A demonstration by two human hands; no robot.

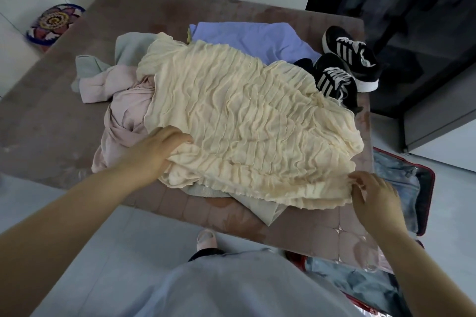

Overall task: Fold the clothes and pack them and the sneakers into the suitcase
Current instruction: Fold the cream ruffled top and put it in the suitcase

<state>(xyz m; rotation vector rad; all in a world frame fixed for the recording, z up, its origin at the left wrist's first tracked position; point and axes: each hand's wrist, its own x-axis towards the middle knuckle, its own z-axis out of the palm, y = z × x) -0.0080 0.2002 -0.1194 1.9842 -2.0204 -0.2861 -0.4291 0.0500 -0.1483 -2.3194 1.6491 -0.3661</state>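
brown mattress (51, 110) carries the clothes pile. cream crinkled top (244, 116) spread over pink garment (123, 100) & grey-green garment (128, 44); lilac garment (257, 38) behind. red suitcase (428, 195) lies open on floor, right of mattress. black sneakers (347, 64) w/ white stripes at far-right corner. left hand (157, 147) grips top's near-left edge; right hand (373, 193) pinches its near-right hem.

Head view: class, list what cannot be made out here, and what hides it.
- Suitcase: head view, mostly behind the bed, cut by the frame edge; contents unclear.
- Near sneaker: partly under the cream top.
- Pink garment: shape hidden beneath the cream top.
- Left hand: fingertips buried in cloth.
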